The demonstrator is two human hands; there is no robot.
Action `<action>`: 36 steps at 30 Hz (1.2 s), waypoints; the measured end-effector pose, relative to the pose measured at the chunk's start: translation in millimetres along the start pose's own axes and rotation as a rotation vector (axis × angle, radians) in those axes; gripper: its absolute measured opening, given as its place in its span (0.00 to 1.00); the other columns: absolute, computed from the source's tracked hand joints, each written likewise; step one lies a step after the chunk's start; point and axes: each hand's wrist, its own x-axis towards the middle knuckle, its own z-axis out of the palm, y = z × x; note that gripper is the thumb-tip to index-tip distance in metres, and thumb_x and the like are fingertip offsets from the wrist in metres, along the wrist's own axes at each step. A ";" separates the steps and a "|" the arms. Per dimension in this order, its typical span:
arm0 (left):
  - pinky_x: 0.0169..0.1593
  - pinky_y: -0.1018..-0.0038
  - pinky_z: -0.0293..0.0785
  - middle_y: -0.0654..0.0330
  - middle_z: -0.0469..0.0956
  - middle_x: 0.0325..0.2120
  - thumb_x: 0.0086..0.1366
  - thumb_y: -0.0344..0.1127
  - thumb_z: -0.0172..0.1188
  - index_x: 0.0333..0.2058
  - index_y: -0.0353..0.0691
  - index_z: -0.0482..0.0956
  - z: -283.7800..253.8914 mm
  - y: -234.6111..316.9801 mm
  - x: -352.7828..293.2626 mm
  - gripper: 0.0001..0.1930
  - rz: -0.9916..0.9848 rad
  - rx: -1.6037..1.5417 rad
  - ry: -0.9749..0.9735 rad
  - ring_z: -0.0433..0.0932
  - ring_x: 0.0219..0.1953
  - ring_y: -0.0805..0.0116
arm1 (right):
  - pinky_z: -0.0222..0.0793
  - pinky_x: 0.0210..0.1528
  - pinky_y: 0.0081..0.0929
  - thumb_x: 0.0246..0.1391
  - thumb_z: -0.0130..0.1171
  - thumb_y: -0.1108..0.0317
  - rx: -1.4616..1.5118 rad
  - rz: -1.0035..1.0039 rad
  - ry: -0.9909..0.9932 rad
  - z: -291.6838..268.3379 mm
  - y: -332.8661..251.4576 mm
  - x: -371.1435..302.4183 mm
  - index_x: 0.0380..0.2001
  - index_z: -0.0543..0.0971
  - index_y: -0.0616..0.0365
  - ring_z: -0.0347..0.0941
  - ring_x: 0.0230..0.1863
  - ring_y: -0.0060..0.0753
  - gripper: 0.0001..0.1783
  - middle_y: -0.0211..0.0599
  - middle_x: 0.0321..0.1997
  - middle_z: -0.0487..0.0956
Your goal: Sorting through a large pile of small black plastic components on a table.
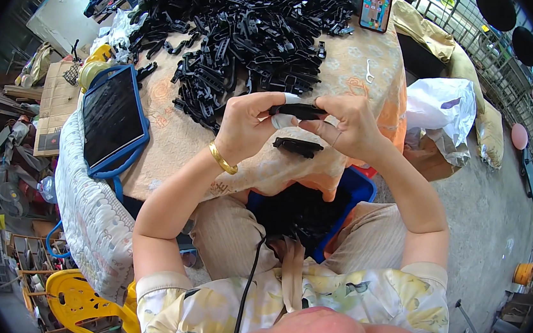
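Both my hands are raised over the near edge of the table, pinching one small black plastic part point(299, 111) between them. My left hand point(245, 126), with white wraps on its thumb and a fingertip, grips the part's left end. At the right end, the fingers of my right hand point(355, 129) are closed on it. Just below, a second black part point(298, 147) lies on the patterned tablecloth point(347, 59). Beyond my hands spreads a large heap of similar black plastic parts point(259, 37).
Between my knees sits a blue bin point(367, 190) with black pieces inside. A blue-framed tray point(143, 130) leans at the table's left. A phone point(376, 7) stands at the back right, near a small white hook-shaped piece point(370, 70). A yellow chair point(74, 296) is at lower left.
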 end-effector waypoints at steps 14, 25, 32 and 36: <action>0.34 0.81 0.73 0.64 0.80 0.25 0.51 0.29 0.67 0.36 0.32 0.79 -8.0 -7.5 8.0 0.14 -0.338 -0.053 -0.115 0.75 0.29 0.80 | 0.65 0.26 0.24 0.46 0.63 0.64 0.084 0.210 -0.176 -4.0 24.9 8.8 0.30 0.77 0.63 0.70 0.22 0.30 0.13 0.42 0.22 0.74; 0.32 0.82 0.71 0.64 0.76 0.28 0.58 0.30 0.60 0.36 0.34 0.78 -8.0 -23.5 8.9 0.08 -0.198 0.250 -0.300 0.73 0.29 0.79 | 0.68 0.38 0.37 0.44 0.62 0.65 -0.473 0.083 -0.008 23.4 58.3 24.8 0.33 0.77 0.59 0.73 0.36 0.45 0.13 0.42 0.33 0.75; 0.29 0.83 0.71 0.58 0.77 0.29 0.63 0.31 0.54 0.47 0.30 0.72 -21.3 -16.9 22.0 0.15 -0.361 -0.020 0.189 0.75 0.26 0.77 | 0.69 0.30 0.31 0.43 0.63 0.65 -0.395 0.170 0.148 9.0 53.8 25.5 0.30 0.76 0.61 0.74 0.27 0.39 0.13 0.45 0.26 0.76; 0.30 0.81 0.73 0.56 0.77 0.32 0.64 0.33 0.53 0.50 0.30 0.69 -26.3 -9.3 23.5 0.18 -0.465 -0.344 0.074 0.76 0.27 0.74 | 0.68 0.28 0.25 0.43 0.64 0.66 -0.079 0.073 0.040 3.8 29.3 32.3 0.34 0.76 0.62 0.71 0.24 0.30 0.15 0.39 0.23 0.74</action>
